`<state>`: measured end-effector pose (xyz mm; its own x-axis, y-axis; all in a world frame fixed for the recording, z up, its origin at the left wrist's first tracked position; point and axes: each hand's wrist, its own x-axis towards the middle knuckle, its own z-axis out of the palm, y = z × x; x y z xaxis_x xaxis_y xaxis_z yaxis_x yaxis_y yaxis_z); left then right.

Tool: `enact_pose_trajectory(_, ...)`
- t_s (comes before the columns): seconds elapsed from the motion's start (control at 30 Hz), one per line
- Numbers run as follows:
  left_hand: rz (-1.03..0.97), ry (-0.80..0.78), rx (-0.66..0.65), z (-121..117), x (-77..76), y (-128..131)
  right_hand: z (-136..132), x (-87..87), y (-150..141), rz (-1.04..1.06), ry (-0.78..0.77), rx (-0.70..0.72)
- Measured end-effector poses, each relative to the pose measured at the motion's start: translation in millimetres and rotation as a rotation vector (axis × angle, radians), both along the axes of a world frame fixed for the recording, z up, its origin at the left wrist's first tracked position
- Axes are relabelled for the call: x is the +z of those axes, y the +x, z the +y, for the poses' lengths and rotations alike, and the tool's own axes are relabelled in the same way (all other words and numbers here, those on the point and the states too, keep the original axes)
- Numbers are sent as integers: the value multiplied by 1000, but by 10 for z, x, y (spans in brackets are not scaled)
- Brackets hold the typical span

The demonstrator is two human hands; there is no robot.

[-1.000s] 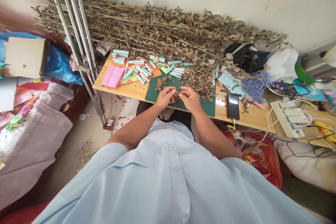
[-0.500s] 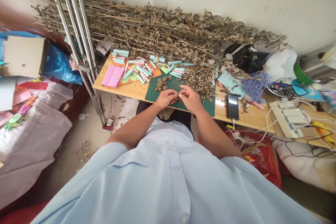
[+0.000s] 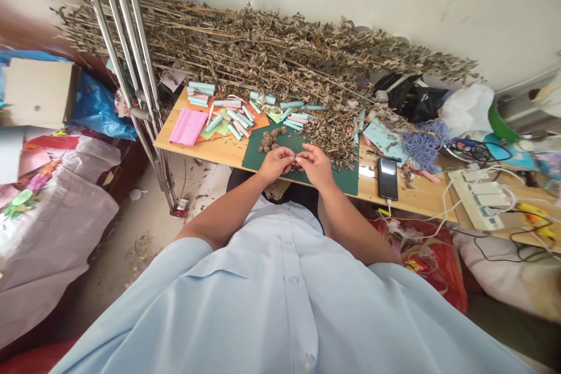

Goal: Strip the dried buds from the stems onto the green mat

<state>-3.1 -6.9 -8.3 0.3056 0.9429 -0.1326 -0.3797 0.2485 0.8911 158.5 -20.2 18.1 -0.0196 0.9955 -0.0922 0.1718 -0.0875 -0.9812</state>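
My left hand (image 3: 277,165) and my right hand (image 3: 315,165) meet over the front edge of a dark green mat (image 3: 256,156). Both are closed in a pinch, fingertips nearly touching. Whatever sits between them is small and mostly hidden; it looks like a bit of dried plant. Just beyond my left hand lies a small cluster of brown, crumbly balls (image 3: 269,139). A heap of dried leaves (image 3: 335,137) spreads over the mat beyond my right hand. Pale blue and pink paper rolls (image 3: 295,121) rest at the mat's far edge.
Long dried plant stalks (image 3: 263,47) stretch along the back by the wall. Metal crutches (image 3: 131,58) stand at the left table end. Pink paper (image 3: 188,127) lies on the left. A phone (image 3: 388,178) on a cable, purple yarn (image 3: 424,145) and a power strip (image 3: 475,198) lie to the right.
My fingertips have drawn slightly closer together, and the right hand has shifted a little to the left. The things on the table look the same.
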Motion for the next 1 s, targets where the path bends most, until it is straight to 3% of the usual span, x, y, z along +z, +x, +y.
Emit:
enact_pose_trajectory(0.53, 48, -33, 30, -3, 28, 7, 143, -89, 74, 9, 43, -238)
enact_pose_trajectory(1.0, 45, -4, 40, -9, 32, 11, 89, -84, -10, -13, 30, -135)
